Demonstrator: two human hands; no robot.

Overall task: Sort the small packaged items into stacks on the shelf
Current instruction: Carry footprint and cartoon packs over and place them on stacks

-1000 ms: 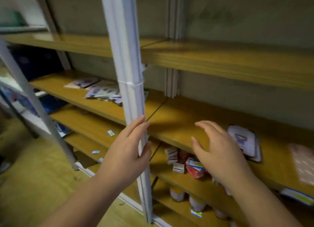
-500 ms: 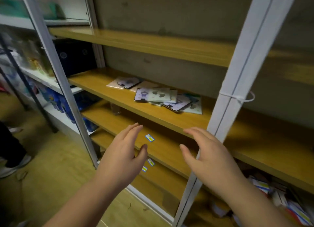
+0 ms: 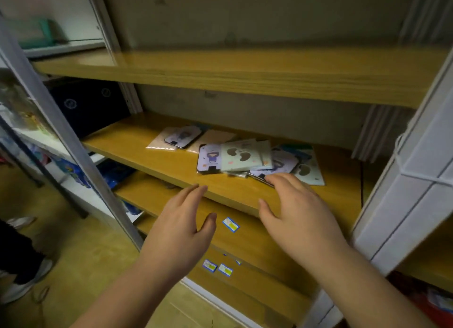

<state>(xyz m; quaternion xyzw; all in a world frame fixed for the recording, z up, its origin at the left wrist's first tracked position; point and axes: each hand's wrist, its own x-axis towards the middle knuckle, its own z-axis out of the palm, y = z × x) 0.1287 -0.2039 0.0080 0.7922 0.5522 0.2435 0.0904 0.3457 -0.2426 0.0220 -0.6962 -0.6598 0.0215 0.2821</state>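
Neither grip is holding anything: the left hand point(image 3: 179, 232) and the right hand point(image 3: 299, 217) are both hovering with fingers spread wide and relaxed, palms down, in front of the middle shelf point(image 3: 147, 153). The packaged items point(image 3: 247, 158) are lying flat in a loose, overlapping heap on that shelf, up and beyond the hands, with two more packets point(image 3: 182, 138) lying apart to the left. The right fingertips point(image 3: 272, 179) are reaching the heap's near edge, touching or just beside it, so that hand looks nearer; the left is hanging short of the shelf's front edge.
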